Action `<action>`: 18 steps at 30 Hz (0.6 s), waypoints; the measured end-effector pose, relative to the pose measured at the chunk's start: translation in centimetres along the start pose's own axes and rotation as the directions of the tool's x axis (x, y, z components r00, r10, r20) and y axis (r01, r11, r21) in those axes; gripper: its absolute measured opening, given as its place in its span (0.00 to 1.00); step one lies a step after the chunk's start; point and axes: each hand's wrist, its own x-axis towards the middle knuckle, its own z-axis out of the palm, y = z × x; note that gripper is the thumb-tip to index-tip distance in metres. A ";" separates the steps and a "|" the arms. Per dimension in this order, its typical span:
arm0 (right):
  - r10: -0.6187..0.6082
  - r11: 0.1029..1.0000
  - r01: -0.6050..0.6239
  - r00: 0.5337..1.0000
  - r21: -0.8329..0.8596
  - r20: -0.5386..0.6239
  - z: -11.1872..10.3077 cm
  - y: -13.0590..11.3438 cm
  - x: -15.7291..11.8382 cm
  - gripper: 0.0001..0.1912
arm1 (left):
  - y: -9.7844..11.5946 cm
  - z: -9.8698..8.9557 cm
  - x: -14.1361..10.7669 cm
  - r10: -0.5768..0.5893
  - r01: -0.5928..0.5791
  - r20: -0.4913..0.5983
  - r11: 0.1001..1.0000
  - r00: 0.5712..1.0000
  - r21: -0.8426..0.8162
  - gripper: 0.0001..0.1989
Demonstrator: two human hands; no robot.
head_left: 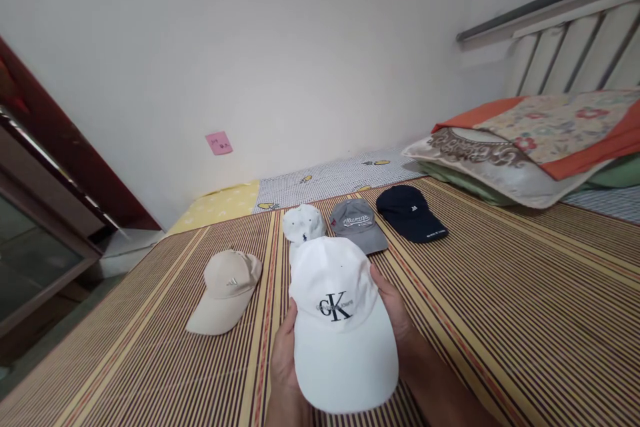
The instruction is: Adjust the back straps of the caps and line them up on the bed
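A white cap (345,353) with black CK lettering is held up between both hands, its brim toward me. My left hand (285,347) grips its left side and my right hand (397,313) its right side; the fingers beneath are hidden. Just behind it, partly covered, is a white cap with a small dark logo (303,221). Beside that lie a grey cap (357,221) with white lettering and a navy cap (409,213). A beige cap (230,283) rests apart on the left.
The caps lie on a striped mat (470,287). Folded bedding (505,147) and a pillow are at the back right, below a white radiator (565,57). A pink note (219,143) is on the wall. A glass-panelled cabinet (35,260) stands left.
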 end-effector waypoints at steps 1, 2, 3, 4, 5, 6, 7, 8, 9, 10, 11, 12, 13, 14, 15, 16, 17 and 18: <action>0.000 1.000 0.000 1.000 0.011 -0.022 0.2 -0.1 -0.1 0.30 | 0.1 -0.1 -0.1 -0.012 0.013 -0.008 1.000 1.000 0.003 0.35; 0.004 1.000 -0.004 0.999 0.019 -0.037 0.4 -0.3 -0.1 0.30 | 0.1 -0.2 -0.1 -0.014 0.014 -0.017 1.000 1.000 0.007 0.35; 0.012 1.000 -0.011 0.999 0.026 -0.047 0.6 -0.4 -0.2 0.30 | 0.1 -0.2 -0.1 -0.007 0.008 -0.026 1.000 1.000 0.012 0.35; 0.013 0.999 -0.012 0.999 0.033 -0.052 0.9 -0.5 -0.3 0.30 | 0.1 -0.1 -0.1 0.001 -0.001 -0.033 1.000 0.999 0.017 0.35; 0.009 0.999 -0.006 0.998 0.042 -0.055 1.1 -0.5 -0.3 0.30 | 0.0 0.1 -0.1 0.010 -0.009 -0.039 1.000 0.999 0.020 0.35; -0.002 0.999 0.005 0.998 0.053 -0.056 1.2 -0.6 -0.3 0.30 | -0.1 0.3 -0.1 0.015 -0.014 -0.041 1.000 0.999 0.020 0.34; -0.018 0.998 0.022 0.998 0.064 -0.058 1.4 -0.6 -0.4 0.31 | -0.2 0.6 0.0 0.017 -0.017 -0.038 1.000 0.999 0.017 0.34; -0.033 0.997 0.037 0.998 0.072 -0.060 1.5 -0.6 -0.4 0.31 | -0.3 0.8 0.0 0.015 -0.014 -0.028 1.000 0.999 0.012 0.34; -0.043 0.996 0.048 0.997 0.076 -0.063 1.6 -0.6 -0.4 0.31 | -0.3 1.0 0.0 0.010 -0.010 -0.012 1.000 1.000 0.007 0.34; -0.045 0.996 0.050 0.997 0.076 -0.066 1.7 -0.7 -0.3 0.31 | -0.4 1.2 0.1 0.004 -0.004 0.010 1.000 1.000 0.004 0.34; -0.035 0.996 0.040 0.997 0.073 -0.068 1.7 -0.7 -0.3 0.32 | -0.4 1.3 0.1 -0.001 0.001 0.036 1.000 0.999 0.004 0.35; -0.022 0.997 0.027 0.997 0.068 -0.069 1.7 -0.7 -0.3 0.32 | -0.5 1.3 0.1 0.000 0.000 0.062 1.000 0.998 0.006 0.35; -0.008 0.998 0.013 0.998 0.060 -0.067 1.6 -0.7 -0.2 0.33 | -0.5 1.2 0.1 0.008 -0.008 0.083 1.000 0.997 0.011 0.36; 0.003 0.999 0.000 0.998 0.051 -0.062 1.5 -0.7 -0.2 0.34 | -0.5 1.1 0.1 0.019 -0.020 0.100 1.000 0.995 0.016 0.37; 0.010 0.999 -0.008 0.998 0.039 -0.054 1.5 -0.6 -0.2 0.34 | -0.6 1.1 0.1 0.034 -0.037 0.114 0.999 0.993 0.019 0.37; 0.015 1.000 -0.014 0.999 0.025 -0.043 1.4 -0.6 -0.2 0.34 | -0.6 1.0 0.1 0.046 -0.049 0.128 0.999 0.991 0.020 0.37; 0.016 1.000 -0.016 0.999 0.010 -0.034 1.3 -0.6 -0.2 0.34 | -0.6 1.1 0.1 0.053 -0.057 0.142 0.998 0.988 0.019 0.37; 0.010 1.000 -0.010 1.000 -0.003 -0.027 1.3 -0.5 -0.2 0.34 | -0.6 1.2 0.1 0.054 -0.057 0.159 0.998 0.986 0.017 0.37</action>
